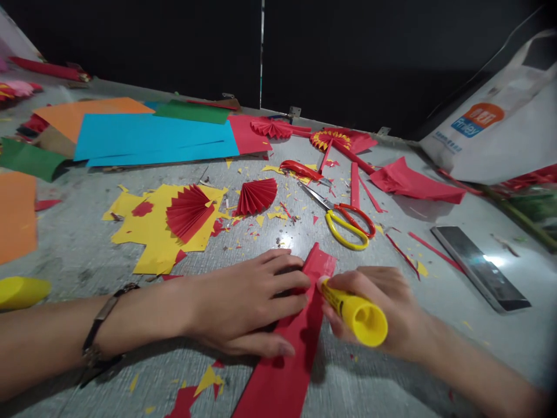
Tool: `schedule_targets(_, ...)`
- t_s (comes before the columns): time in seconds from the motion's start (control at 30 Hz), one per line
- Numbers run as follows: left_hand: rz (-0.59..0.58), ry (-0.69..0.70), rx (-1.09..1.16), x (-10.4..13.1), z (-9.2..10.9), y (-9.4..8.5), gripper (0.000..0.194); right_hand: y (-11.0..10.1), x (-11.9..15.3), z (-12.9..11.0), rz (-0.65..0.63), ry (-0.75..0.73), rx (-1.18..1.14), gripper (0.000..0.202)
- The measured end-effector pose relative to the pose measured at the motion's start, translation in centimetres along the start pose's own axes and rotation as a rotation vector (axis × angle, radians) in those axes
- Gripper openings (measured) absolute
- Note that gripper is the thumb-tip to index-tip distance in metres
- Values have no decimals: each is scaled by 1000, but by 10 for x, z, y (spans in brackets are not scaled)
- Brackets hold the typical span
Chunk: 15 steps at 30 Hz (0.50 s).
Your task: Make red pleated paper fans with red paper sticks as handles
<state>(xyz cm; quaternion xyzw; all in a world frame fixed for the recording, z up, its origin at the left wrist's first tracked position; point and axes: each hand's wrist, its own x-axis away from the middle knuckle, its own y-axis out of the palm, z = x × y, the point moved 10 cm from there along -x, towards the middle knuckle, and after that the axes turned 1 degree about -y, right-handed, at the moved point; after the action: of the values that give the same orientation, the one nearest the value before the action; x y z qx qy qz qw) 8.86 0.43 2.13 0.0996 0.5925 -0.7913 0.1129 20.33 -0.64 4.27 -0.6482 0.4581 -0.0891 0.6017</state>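
A long red paper strip [289,371] lies on the grey table, its far end folded over along the left edge. My left hand [256,302] rests flat on the strip with its fingers spread, a dark bracelet on the wrist. In my right hand [369,302] is a yellow glue stick [357,313], gripped by the fingers, its tip at the strip's right edge. Scissors [348,223] with one red and one yellow handle lie half open beyond the hands. Beside them is a red-handled cutter [302,169].
Red pleated fans [256,196] and cut yellow paper [152,226] lie ahead. Blue sheets [156,138] are at the back left, a phone [478,267] at the right and a white bag [496,122] behind it. A yellow object [22,292] sits far left.
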Motion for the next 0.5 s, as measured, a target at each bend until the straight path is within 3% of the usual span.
schedule_targets(0.13, 2, -19, 13, 0, -1, 0, 48, 0, -4, -25, -19, -150, 39, 9)
schedule_targets(0.43, -34, -22, 8, -1, 1, 1, 38, 2, -3, -55, -74, -245, -122, 19)
schedule_targets(0.5, -31, -30, 12, -1, 0, 0, 36, -6, 1, -55, -13, -244, -154, 19)
